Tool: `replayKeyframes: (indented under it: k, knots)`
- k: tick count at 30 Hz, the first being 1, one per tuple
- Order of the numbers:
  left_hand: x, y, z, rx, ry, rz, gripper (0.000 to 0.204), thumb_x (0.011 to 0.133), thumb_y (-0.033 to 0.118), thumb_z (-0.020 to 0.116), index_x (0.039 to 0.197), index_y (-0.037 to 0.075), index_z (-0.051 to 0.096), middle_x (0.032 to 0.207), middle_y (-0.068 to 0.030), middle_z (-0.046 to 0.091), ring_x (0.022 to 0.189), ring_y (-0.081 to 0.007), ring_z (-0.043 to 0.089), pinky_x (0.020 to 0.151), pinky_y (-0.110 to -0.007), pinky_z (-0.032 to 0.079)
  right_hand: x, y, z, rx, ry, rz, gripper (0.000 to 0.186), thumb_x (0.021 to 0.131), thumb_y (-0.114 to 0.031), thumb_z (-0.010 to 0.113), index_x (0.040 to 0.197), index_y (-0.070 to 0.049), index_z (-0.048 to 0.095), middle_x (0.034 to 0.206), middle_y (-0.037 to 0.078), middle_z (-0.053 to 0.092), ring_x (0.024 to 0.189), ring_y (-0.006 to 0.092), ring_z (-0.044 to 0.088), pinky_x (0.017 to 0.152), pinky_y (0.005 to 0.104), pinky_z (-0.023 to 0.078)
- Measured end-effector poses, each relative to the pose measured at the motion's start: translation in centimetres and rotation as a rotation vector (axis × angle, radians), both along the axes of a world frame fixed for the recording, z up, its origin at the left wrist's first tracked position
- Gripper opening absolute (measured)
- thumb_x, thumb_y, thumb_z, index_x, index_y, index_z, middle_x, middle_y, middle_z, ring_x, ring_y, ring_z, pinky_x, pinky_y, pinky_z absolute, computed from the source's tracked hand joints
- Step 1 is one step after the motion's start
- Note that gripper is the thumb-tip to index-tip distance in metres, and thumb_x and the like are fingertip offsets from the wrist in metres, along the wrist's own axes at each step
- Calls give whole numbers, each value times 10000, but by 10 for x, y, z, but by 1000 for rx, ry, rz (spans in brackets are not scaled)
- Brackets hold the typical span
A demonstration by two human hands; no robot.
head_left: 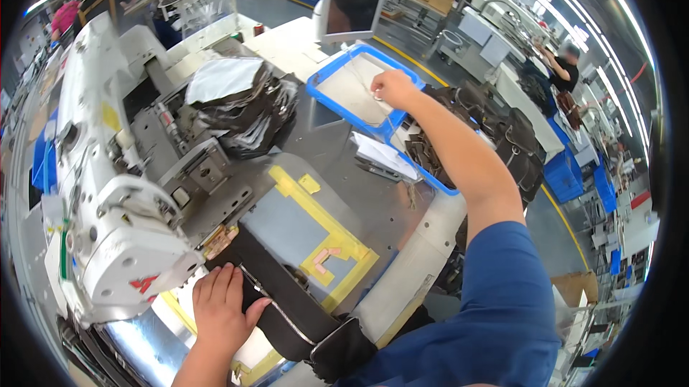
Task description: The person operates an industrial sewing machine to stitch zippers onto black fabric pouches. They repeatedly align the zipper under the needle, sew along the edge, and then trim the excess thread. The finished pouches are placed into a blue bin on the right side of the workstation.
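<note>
A long black fabric piece (276,315) with a metal zipper (281,313) lies on the bed of a white sewing machine (122,236). Flat on its left part rests my left hand (222,308), fingers stretched out, thumb beside the zipper. The zipper's lower end reaches a dark bundled part near my body. My right arm reaches far forward over a blue-rimmed tray (337,93) with a pale bottom. Above that tray, my right hand (395,90) has its fingertips pinched together; a small shiny bit shows at them, too small to name.
Stacked dark pieces (244,118) stand behind the machine. Yellow tape (316,208) marks the metal table. Right of the tray, a blue bin holds dark leather-like items (430,154), with bags (520,143) beyond. A monitor (353,0) stands at the back; a co-worker (563,71) sits far right.
</note>
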State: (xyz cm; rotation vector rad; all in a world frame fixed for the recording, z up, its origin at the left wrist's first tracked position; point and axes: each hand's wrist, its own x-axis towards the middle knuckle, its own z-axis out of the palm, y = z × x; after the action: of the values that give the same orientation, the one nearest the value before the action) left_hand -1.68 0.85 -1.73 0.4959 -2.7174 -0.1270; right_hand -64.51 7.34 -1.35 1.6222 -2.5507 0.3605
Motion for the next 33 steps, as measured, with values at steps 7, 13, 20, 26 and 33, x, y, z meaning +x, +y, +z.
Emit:
replayKeyframes:
  k: [7,13,20,26,33]
  knots:
    - [4,4,7,84,30,-57,615,825,434,861,1234,-5,728,1239,-171,714,1150,-379,672,1003,-483,531,168,-32,72,-182,-695,104,186,933,-76,749,1116,-39,745,910,82,753,763,138,723,687,333,582]
    - [9,2,2,112,1,-5,692,882,506,804,1334,-6,688,1335,-206,699,1285,-391,653,1104,-495,507,350,-42,57,199,-775,788,185,951,-63,717,1121,-32,783,1007,121,746,909,280,738,817,400,592]
    - [8,1,1,154,3,28,772,873,548,797,1378,-17,654,1335,-227,684,1263,-403,652,1079,-504,504,389,-53,10,20,-694,945,198,926,-42,719,1107,-50,798,988,143,774,833,349,729,810,402,586]
    - [8,2,6,182,-54,79,786,847,545,806,1361,-32,662,1258,-167,641,1119,-336,607,980,-449,479,390,-48,12,15,-553,918,201,914,-83,751,1107,-45,790,958,148,774,834,350,745,776,431,593]
    - [7,6,0,198,-80,94,803,840,528,809,1390,-40,664,1273,-140,614,1068,-294,558,919,-409,460,395,-40,9,-38,-311,930,172,932,-134,743,1077,-43,744,962,127,717,842,316,721,726,426,608]
